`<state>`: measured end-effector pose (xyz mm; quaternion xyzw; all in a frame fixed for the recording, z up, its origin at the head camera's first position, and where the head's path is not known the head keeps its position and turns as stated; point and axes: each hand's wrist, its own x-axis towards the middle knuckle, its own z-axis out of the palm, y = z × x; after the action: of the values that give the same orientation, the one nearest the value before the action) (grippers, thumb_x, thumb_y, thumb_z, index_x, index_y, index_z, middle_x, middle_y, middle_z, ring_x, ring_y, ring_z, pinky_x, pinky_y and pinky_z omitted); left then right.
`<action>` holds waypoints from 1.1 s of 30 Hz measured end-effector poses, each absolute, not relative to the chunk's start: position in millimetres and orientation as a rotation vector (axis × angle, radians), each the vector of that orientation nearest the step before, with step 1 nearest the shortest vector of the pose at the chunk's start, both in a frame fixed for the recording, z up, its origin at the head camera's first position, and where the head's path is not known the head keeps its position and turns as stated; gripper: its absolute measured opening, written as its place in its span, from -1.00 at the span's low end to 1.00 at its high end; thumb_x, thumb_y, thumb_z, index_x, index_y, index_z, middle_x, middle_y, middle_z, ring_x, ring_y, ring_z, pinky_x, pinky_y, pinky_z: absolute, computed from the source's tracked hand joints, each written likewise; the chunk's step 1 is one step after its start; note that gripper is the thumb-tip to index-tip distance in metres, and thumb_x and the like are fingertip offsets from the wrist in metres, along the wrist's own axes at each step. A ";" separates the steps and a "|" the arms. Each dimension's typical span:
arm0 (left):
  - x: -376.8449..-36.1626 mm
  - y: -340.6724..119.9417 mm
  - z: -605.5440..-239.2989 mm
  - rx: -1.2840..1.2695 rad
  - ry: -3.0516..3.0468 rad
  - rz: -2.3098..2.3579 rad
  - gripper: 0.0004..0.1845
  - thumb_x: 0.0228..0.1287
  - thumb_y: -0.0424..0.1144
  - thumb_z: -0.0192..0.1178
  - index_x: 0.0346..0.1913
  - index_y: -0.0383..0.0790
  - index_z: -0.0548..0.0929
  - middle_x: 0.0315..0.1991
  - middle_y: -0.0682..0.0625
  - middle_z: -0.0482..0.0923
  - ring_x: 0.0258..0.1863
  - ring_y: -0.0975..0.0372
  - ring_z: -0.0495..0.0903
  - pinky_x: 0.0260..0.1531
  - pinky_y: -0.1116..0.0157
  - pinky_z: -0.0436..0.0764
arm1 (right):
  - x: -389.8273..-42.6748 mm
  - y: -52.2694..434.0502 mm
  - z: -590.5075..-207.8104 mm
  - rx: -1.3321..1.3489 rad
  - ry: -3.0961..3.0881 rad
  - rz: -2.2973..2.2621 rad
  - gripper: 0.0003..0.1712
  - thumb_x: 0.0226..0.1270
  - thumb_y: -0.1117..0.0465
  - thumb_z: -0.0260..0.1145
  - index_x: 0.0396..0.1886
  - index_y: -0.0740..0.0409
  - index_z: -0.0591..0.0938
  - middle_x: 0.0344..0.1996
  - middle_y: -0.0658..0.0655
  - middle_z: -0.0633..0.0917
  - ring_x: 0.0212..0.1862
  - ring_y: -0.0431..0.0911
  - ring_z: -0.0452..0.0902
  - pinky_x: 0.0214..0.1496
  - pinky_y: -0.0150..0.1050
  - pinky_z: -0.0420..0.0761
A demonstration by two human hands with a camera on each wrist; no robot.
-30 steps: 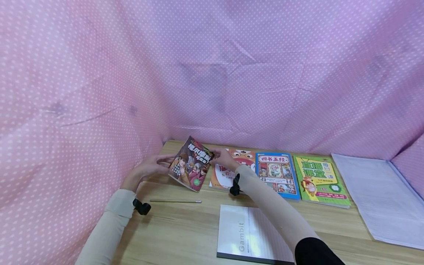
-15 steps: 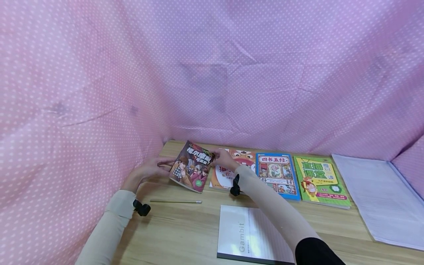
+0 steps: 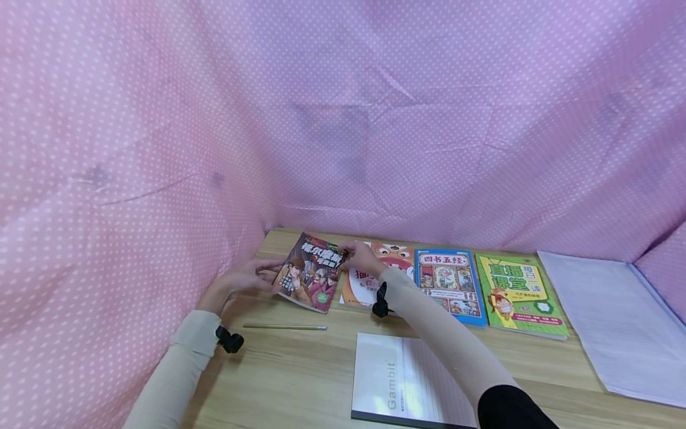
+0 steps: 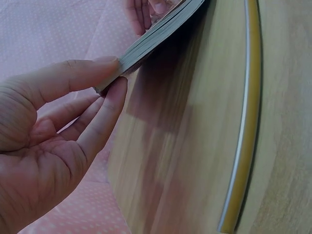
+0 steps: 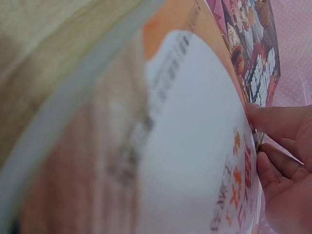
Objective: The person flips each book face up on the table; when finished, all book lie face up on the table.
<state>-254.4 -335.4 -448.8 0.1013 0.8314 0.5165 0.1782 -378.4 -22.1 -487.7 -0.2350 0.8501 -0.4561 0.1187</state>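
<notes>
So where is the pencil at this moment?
In the head view the pencil lies flat on the table, just right of the left wrist, below the held comic book.

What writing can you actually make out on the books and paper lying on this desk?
"Gambit": on the white notebook.
"四书五经": on the blue book.
"直播课堂": on the green book.
"猫": partly hidden, on the orange book.
Dark comic book, held by left hand and right hand: title too blurred.

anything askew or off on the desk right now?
Only the dark comic book: it is tilted off the desk, pinched by the left hand and the right hand, and angled against the orange book, blue book and green book. No spills or damage visible.
</notes>
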 end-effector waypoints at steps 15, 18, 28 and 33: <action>-253.3 -330.5 -455.5 0.144 2.405 1.447 -0.05 0.02 -0.54 0.44 0.53 -0.36 0.26 0.23 -0.43 0.48 0.16 -0.09 0.64 0.07 0.20 0.70 | -378.8 -21.6 -480.7 -0.687 2.424 -1.346 -0.35 0.14 0.48 0.48 0.29 0.25 0.60 0.20 0.27 0.66 0.14 0.09 0.62 0.13 -0.14 0.69; -253.5 -330.4 -456.9 0.107 2.421 1.434 -0.06 0.02 -0.52 0.45 0.52 -0.36 0.28 0.19 -0.39 0.51 0.11 0.00 0.65 0.03 0.26 0.70 | -380.6 -21.1 -481.1 -0.677 2.441 -1.329 -0.35 0.13 0.48 0.48 0.28 0.22 0.61 0.20 0.26 0.66 0.14 0.08 0.61 0.12 -0.15 0.68; -256.3 -330.5 -465.0 0.055 2.411 1.452 -0.07 0.00 -0.54 0.45 0.50 -0.40 0.30 0.10 -0.35 0.56 0.00 0.11 0.66 -0.01 0.30 0.70 | -384.5 -22.9 -479.5 -0.679 2.479 -1.263 -0.32 0.09 0.48 0.49 0.28 0.20 0.61 0.19 0.26 0.67 0.10 0.06 0.61 0.14 -0.15 0.68; -256.2 -328.6 -466.0 0.040 2.423 1.433 -0.08 0.01 -0.54 0.44 0.50 -0.41 0.30 0.13 -0.37 0.55 0.03 0.08 0.65 0.04 0.25 0.70 | -387.8 -23.3 -475.7 -0.666 2.480 -1.215 -0.28 0.08 0.47 0.49 0.31 0.16 0.59 0.21 0.26 0.65 0.14 0.09 0.58 0.22 -0.08 0.64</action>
<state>-256.2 -328.6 -466.0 0.0140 0.8493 0.5022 0.1623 -387.8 -23.3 -475.7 -0.2317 0.8632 -0.4227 0.1500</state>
